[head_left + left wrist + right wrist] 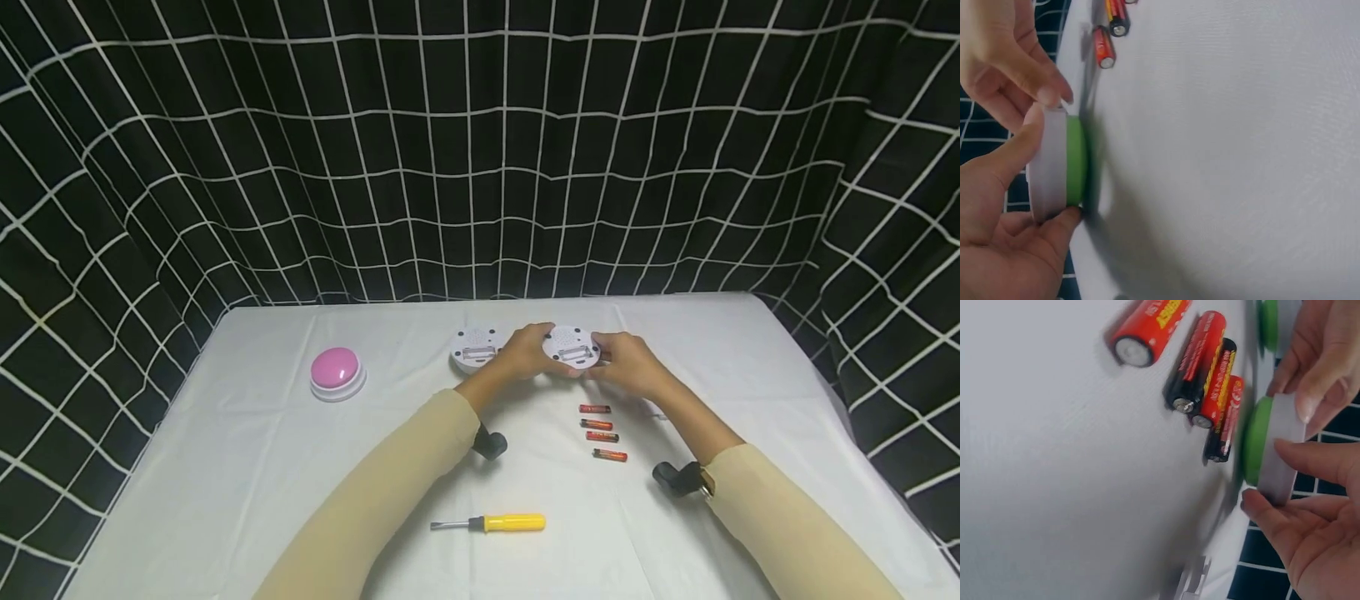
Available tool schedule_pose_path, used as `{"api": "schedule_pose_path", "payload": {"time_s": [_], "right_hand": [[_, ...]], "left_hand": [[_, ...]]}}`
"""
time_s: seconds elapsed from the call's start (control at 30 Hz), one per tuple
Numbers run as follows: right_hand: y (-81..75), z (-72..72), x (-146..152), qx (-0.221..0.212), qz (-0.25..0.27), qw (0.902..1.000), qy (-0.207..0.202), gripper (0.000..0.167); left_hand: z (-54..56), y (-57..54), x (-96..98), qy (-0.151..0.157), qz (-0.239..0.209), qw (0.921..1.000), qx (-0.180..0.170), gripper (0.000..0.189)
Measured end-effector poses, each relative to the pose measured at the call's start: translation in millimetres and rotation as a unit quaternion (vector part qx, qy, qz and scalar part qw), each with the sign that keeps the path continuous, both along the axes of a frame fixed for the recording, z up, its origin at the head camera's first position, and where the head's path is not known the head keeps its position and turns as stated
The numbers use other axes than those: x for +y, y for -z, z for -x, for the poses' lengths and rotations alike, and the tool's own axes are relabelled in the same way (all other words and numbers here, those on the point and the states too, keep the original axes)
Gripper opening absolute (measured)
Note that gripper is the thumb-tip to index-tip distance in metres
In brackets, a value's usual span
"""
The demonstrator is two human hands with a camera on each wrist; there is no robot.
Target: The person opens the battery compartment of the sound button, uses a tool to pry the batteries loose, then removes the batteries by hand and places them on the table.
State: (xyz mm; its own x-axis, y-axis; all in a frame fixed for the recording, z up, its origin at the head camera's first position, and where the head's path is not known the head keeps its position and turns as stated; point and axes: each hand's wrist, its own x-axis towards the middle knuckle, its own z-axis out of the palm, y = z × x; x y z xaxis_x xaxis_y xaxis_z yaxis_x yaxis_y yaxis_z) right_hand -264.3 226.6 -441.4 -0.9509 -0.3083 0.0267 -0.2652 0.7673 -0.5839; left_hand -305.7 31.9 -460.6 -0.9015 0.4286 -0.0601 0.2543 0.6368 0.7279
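Both hands hold a round push button [572, 345] upside down, its white base with a rectangular battery slot facing up. In the wrist views its green dome [1075, 161] points down, close over the tabletop. My left hand [527, 352] grips the rim from the left, thumb and fingers on opposite edges. From the right, my right hand [628, 363] pinches the rim with its thumb [1310, 456] and fingers. Another upturned push button [474, 348] lies just left of my left hand, partly behind it. Several red and black batteries [602, 437] lie in a column in front of the hands.
A pink-topped push button [335, 371] stands upright at the left of the white-covered table [247, 467]. A screwdriver [513, 522] with a yellow handle lies near the front. A small white plastic piece [1192, 581] lies under the right forearm. Dark grid-patterned cloth [487, 150] hangs behind.
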Motion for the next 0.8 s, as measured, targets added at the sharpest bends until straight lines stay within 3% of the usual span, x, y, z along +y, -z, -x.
{"api": "schedule_pose_path", "payload": {"time_s": [0.2, 0.47, 0.67, 0.8], "right_hand": [[0.3, -1.2, -1, -0.003, -0.013, 0.9999, -0.002, 0.066], [-0.4, -1.7, -1, 0.005, -0.014, 0.9998, -0.010, 0.065], [-6.5, -3.4, -2, -0.003, -0.050, 0.9985, 0.019, 0.066], [-12.4, -11.6, -10, 0.029, -0.096, 0.9940, 0.043, 0.065]], "left_hand": [[1.0, 4.9, 1.1, -0.007, -0.014, 0.9998, -0.015, 0.097], [3.4, 1.3, -0.3, 0.001, -0.002, 0.9994, -0.035, 0.107], [-0.2, -11.1, -9.2, -0.001, -0.005, 0.9995, -0.031, 0.115], [-8.4, -26.6, -21.6, 0.016, -0.002, 0.9999, -0.003, 0.113]]}}
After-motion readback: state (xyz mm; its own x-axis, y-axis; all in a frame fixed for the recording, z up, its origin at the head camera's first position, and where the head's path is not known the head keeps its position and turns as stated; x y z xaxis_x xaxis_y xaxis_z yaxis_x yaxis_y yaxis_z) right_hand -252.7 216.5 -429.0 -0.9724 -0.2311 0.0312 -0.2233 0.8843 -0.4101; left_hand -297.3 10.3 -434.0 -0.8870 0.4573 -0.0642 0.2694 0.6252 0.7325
